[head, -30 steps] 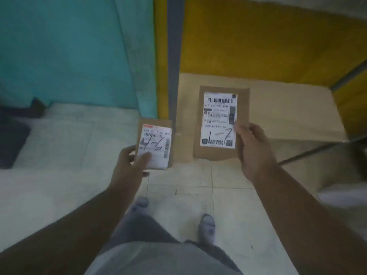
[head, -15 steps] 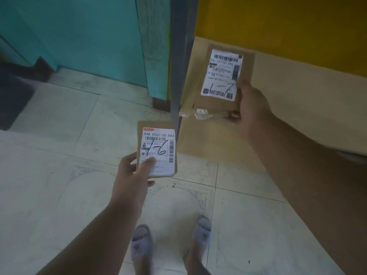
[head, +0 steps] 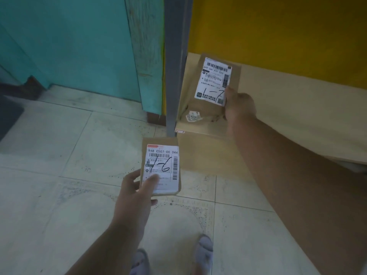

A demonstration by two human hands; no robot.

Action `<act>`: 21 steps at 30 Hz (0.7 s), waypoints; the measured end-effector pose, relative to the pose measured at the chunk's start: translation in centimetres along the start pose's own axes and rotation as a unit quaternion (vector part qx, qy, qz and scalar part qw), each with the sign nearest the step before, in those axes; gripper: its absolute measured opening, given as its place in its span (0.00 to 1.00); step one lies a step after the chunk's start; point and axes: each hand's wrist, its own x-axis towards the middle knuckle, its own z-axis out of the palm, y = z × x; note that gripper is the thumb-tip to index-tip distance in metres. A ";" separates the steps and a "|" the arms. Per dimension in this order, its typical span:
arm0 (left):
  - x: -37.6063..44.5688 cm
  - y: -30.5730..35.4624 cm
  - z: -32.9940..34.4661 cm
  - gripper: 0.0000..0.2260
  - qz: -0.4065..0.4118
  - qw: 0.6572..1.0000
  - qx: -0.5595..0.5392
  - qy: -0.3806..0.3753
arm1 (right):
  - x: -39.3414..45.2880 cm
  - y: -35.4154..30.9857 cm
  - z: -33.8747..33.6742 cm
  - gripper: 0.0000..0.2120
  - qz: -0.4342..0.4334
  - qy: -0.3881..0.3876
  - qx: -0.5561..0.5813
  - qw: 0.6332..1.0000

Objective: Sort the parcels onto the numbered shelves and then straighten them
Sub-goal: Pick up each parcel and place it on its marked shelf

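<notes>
My right hand (head: 239, 107) grips the right edge of a brown parcel (head: 206, 96) whose white label is hand-marked "1-7". The parcel stands tilted on the left end of a low cardboard-lined shelf (head: 297, 108), beside the grey upright post (head: 175, 66). A small tag (head: 180, 132) is stuck on the shelf's front edge just below. My left hand (head: 137, 193) holds a smaller brown parcel (head: 160, 165) marked "1-6" out over the floor, thumb pressed on its label.
A teal wall and wooden door frame (head: 147, 56) stand left of the post, and a yellow wall backs the shelf. Pale floor tiles (head: 59, 175) stretch left and below. My feet (head: 204, 249) are at the bottom. A dark mat (head: 8, 116) lies at far left.
My right hand has carried the "1-7" parcel forward and set it onto the shelf's left end. The left hand keeps the "1-6" parcel at about the same place.
</notes>
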 end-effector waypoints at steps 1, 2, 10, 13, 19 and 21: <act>-0.1 0.0 0.2 0.17 0.001 1.000 0.001 -0.002 | -0.2 0.0 -0.3 0.23 -0.017 0.003 -0.019 1.000; -0.2 -0.1 0.3 0.14 0.003 1.000 0.001 -0.002 | -0.6 0.0 -0.7 0.25 -0.029 0.004 -0.030 0.999; -2.6 1.2 1.4 0.13 0.009 0.999 0.004 -0.042 | -10.0 4.0 -4.4 0.27 -0.095 -0.047 -0.084 0.991; -3.9 1.0 1.5 0.13 0.018 0.995 0.034 -0.092 | -13.0 5.5 -5.3 0.28 -0.107 -0.100 -0.104 0.984; -9.2 3.1 1.7 0.20 0.044 0.983 0.086 -0.156 | -17.8 5.5 -9.5 0.16 -0.064 -0.209 -0.052 0.974; -11.6 4.1 2.0 0.16 0.066 0.977 0.104 -0.177 | -19.2 4.4 -11.9 0.10 -0.082 -0.188 -0.037 0.978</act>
